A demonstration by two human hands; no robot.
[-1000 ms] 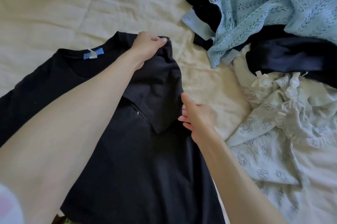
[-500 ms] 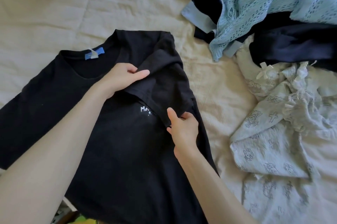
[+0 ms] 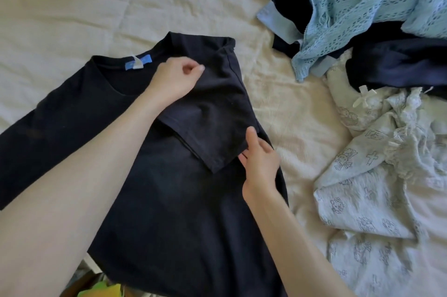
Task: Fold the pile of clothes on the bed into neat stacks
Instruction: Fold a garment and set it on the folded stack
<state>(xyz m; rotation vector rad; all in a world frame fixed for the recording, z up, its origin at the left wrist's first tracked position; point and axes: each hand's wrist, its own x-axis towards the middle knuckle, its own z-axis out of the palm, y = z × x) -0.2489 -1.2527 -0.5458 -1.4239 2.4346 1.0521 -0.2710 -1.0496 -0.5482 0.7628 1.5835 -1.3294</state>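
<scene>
Both forearms reach forward from the lower edge of the view, bare to the elbow. The left arm crosses in from the lower left at a slant, its wrist bent slightly. The left hand (image 3: 174, 81) lies knuckles up with its fingers curled in toward the palm, thumb tip and forefinger close together; whether they pinch anything between them is hard to tell from this angle. The right arm comes up from the lower right. The right hand (image 3: 260, 163) is turned thumb up, the thumb straight and pointing forward, the 4 fingers curled leftward beneath it.
</scene>
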